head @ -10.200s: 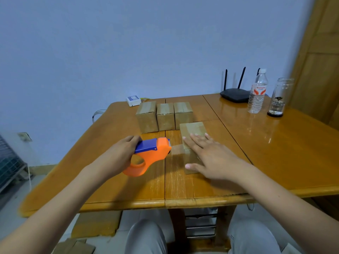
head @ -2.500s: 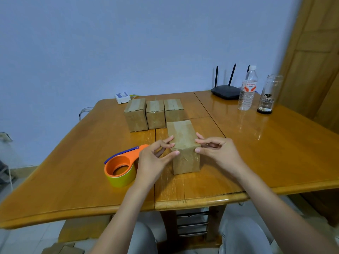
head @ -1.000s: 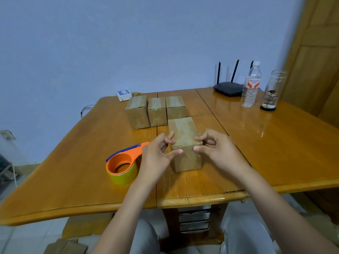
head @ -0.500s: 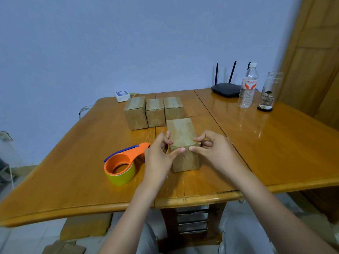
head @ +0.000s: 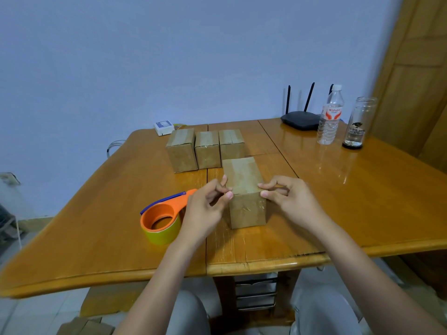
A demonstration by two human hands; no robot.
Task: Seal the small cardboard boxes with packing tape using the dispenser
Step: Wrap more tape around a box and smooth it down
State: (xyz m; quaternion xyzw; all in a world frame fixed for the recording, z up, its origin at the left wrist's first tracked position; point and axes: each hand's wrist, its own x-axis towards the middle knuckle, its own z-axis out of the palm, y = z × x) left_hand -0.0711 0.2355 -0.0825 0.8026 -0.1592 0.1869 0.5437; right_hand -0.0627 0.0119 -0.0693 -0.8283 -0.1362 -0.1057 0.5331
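Near box: the box (head: pixel 244 189) stands at frame centre on the counter (head: pixel 96 213), long side running away from the camera; apart from the row behind.
Left hand: left hand (head: pixel 205 209) at the box's near left top corner; grip loosely curled, thumb tip and fingertips touching the edge, not wrapped round anything.
Right hand: right hand (head: pixel 287 201) mirrors it on the near right corner, thumb pressing the top edge, fingers bent.
Why so held: likely rubbing the tape end down over the front edge so it sticks, both sides pinned at once.
Look of the box: plain brown card; glossy strip along the top, wrinkled shine on the front face where tape appears to fold over.
Dispenser: orange tape dispenser (head: pixel 162 218) lies on the counter just left of the left hand, set aside but within reach, yellow-green roll showing.
Finished row: three taped boxes (head: pixel 208 148) side by side, upper centre.
Progress: judged fourth box nearly sealed.
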